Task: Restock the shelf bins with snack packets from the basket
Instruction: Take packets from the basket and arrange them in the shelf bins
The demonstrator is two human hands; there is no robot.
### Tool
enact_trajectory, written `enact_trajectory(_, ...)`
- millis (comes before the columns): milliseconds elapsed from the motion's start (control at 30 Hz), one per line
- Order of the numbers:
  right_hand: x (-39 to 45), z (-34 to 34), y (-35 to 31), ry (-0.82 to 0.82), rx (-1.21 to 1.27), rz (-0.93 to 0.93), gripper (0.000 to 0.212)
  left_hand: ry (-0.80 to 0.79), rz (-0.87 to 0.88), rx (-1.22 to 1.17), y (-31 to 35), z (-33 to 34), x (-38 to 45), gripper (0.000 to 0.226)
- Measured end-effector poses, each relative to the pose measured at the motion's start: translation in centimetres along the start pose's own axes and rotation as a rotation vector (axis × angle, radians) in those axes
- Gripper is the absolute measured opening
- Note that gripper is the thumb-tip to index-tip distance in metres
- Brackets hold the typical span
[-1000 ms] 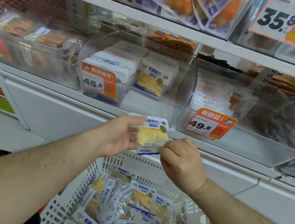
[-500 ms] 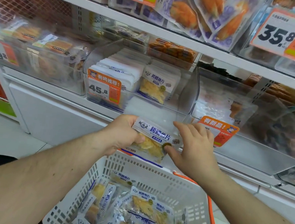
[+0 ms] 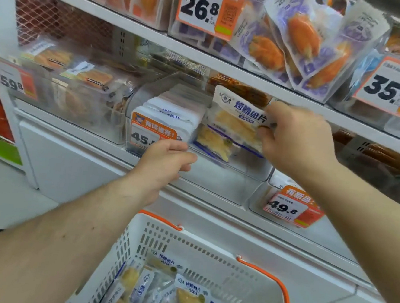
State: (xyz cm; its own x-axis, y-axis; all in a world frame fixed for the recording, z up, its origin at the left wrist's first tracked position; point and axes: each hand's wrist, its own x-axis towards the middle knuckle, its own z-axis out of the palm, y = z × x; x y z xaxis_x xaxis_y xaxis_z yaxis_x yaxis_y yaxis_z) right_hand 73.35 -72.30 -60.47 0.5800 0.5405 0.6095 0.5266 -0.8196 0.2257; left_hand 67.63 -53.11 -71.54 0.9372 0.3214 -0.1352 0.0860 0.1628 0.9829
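An orange price tag reading 26.8 (image 3: 209,7) hangs on the upper shelf, left of purple-and-white packets of orange food (image 3: 300,46). Further right hangs a tag reading 35.8 (image 3: 390,88). Lower down, tags reading 59.8 (image 3: 12,84) and 49.8 (image 3: 288,207) front other clear containers.

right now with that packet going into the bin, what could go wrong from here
1. The right hand pinches the fish-slice packet only by its right edge, so it may sag or tilt and land askew on the packet already standing there.
2. The left hand rests at the clear bin front by the 45.8 price tag; a nudge could knock the tag loose.
3. The row of white packets stands close beside; pushing in could topple it.
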Motion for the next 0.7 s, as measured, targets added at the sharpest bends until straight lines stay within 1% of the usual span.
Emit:
enact_trajectory(33, 0.8, 0.5, 0.0, -0.037, -0.054, -0.017, 0.011, 0.003, 0.000, -0.003, 0.1, 0.0, 0.1, 0.022)
enact_trajectory(100, 2.2, 2.4, -0.1, -0.172, -0.118, 0.007, 0.009, 0.005, 0.001, -0.005, 0.2, 0.2, 0.1, 0.017)
enact_trajectory(233, 4.1, 7.1, -0.8, -0.401, -0.101, 0.214, 0.010, -0.006, -0.007, -0.009, 0.2, 0.5, 0.3, 0.014)
enact_trajectory(333, 5.1, 10.1, -1.0, -0.502, -0.034, 0.329, 0.021, -0.014, -0.013, -0.010, 0.1, 0.6, 0.6, 0.013)
enact_trajectory(400, 5.5, 11.6, -0.9, -0.534, 0.000, 0.396, 0.022, -0.025, -0.021, -0.011, 0.0, 0.7, 0.7, 0.013)
enact_trajectory(467, 5.8, 12.9, -0.7, -0.542, 0.015, 0.434, 0.019, -0.041, -0.034, -0.002, -0.2, 0.8, 0.6, 0.012)
enact_trajectory(700, 6.1, 15.4, -0.5, -0.507, -0.029, 0.430, 0.024, -0.065, -0.059, 0.024, -0.3, 0.9, 0.5, 0.012)
